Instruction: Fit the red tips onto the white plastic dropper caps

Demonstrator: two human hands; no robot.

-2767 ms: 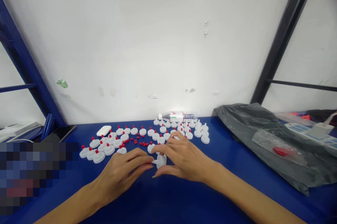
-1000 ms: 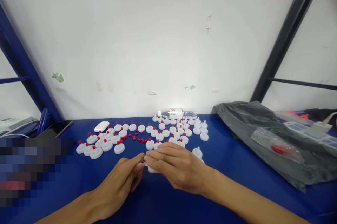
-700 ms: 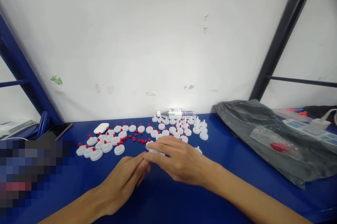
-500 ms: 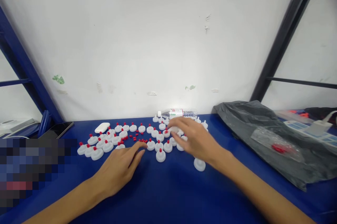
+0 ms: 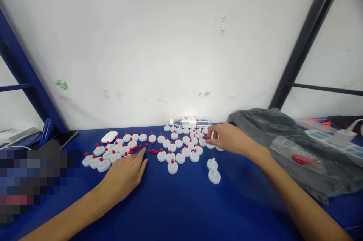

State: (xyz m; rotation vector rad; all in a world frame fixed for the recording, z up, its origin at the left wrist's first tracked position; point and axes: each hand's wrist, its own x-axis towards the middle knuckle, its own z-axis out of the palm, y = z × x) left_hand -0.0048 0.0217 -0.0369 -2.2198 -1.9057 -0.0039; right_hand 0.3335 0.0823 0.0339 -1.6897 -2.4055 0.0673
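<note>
Many white round caps, most with a red tip, lie spread on the blue table (image 5: 181, 203). My left hand (image 5: 124, 175) lies flat with fingers stretched toward loose red tips (image 5: 151, 151), its fingertips just beside them. My right hand (image 5: 227, 139) reaches to the right end of the spread and pinches a white cap (image 5: 210, 144) there. A red-tipped cap (image 5: 172, 167) stands alone in front of the rows. Two plain white caps (image 5: 213, 171) without red tips sit to its right.
A clear plastic bottle (image 5: 191, 122) lies against the white wall. A grey plastic bag (image 5: 283, 146) covers the right side, with a clear bag of red parts (image 5: 299, 156) on it. A white soap-shaped object (image 5: 109, 136) and a phone (image 5: 61, 139) lie at the left.
Both hands were together at the centre on one cap. That red-tipped cap now stands in front of the rows. My right hand moved right to the far caps; my left slid toward the red tips.
</note>
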